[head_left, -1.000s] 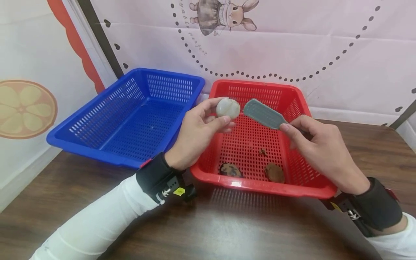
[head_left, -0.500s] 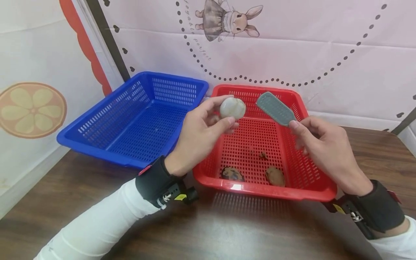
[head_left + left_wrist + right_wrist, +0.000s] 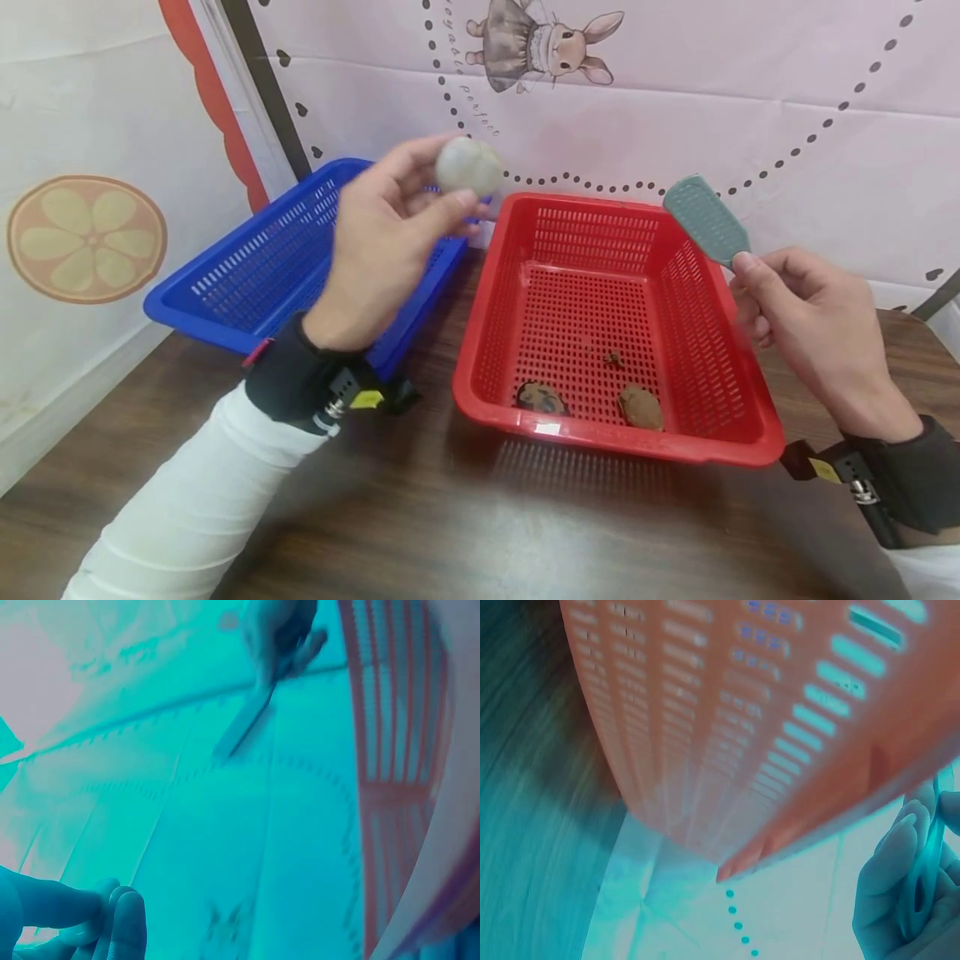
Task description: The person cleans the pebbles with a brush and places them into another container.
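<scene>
My left hand (image 3: 375, 242) holds a smooth, pale grey stone (image 3: 469, 165) between thumb and fingers, raised above the right end of the blue basket. In the left wrist view my left fingers (image 3: 129, 922) show, but the stone is hidden. Off to the right, my right hand (image 3: 825, 325) pinches the handle of a flat grey-green brush (image 3: 708, 221), its head tilted up and to the left above the red basket's right rim. In the right wrist view the brush's handle (image 3: 922, 889) has a slot in it. Brush and stone are well apart.
The red basket (image 3: 615, 448) holds two mud-stained stones, one dark-patched (image 3: 542, 398) and one brown (image 3: 641, 407), plus a small brown clump (image 3: 613, 359). A blue basket (image 3: 202, 329) stands left of it on the wooden table (image 3: 480, 525). A printed cloth (image 3: 712, 75) hangs behind.
My left hand has carried the stone left and up, from over the red basket towards the blue one. My right hand has drawn the brush away to the right.
</scene>
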`<state>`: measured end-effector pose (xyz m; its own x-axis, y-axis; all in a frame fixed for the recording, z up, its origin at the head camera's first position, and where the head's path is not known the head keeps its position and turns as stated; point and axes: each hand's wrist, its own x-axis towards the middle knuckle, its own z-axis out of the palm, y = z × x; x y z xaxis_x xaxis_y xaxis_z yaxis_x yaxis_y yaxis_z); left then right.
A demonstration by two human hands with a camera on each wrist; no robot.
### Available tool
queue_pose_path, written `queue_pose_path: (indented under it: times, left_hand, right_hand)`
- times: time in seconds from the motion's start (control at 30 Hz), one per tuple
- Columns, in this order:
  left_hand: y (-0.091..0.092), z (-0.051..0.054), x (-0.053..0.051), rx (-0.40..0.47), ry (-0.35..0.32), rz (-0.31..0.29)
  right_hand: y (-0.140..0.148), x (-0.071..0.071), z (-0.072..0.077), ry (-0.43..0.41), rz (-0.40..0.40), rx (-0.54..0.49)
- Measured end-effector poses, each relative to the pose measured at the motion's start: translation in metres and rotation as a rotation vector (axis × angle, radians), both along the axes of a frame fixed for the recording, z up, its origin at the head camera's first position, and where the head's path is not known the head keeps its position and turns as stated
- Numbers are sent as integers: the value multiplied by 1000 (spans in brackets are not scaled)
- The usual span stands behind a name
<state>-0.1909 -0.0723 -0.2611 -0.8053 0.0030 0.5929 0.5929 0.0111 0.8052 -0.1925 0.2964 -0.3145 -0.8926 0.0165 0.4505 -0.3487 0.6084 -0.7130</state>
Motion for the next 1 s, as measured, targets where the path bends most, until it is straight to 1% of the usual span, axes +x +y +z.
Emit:
queue_pose_path:
  times: [0.07, 0.2, 0.23, 0.33, 0.43, 0.47, 0.57, 0.63, 0.7, 0.77, 0.87, 0.9, 1.0]
  left_hand:
    - [-11, 6, -4, 66, -25, 16]
    - [-34, 15, -13, 153, -52, 54]
    - [-38, 16, -15, 163, -53, 64]
    - [-51, 16, -22, 151, -47, 104]
    - [-62, 15, -30, 159, -68, 140]
    - [-66, 14, -33, 156, -87, 150]
    - [-74, 13, -42, 174, -156, 148]
    - [-76, 12, -49, 177, -210, 133]
    - [-77, 13, -58, 200, -265, 105]
    - [-76, 14, -67, 199, -326, 90]
    - [-74, 15, -81, 161, -407, 81]
    - [-73, 16, -86, 138, -426, 83]
    - [-72, 14, -101, 106, -482, 70]
  right_hand:
    - [5, -2, 2, -21, -17, -28]
    - [15, -5, 5, -54, -50, -51]
    - [18, -5, 5, -60, -59, -50]
    - [25, -8, 4, -66, -72, -63]
    - [30, -11, -1, -80, -81, -81]
    - [32, -12, -2, -89, -85, -85]
    - [37, -16, -7, -125, -105, -85]
    - [41, -19, -8, -149, -112, -94]
    - [46, -21, -9, -166, -113, -106]
    - [50, -24, -10, -182, -108, -125]
    - [55, -27, -11, -209, -100, -133]
    - [57, -28, -11, -221, -98, -134]
    - [62, -33, -14, -263, -95, -128]
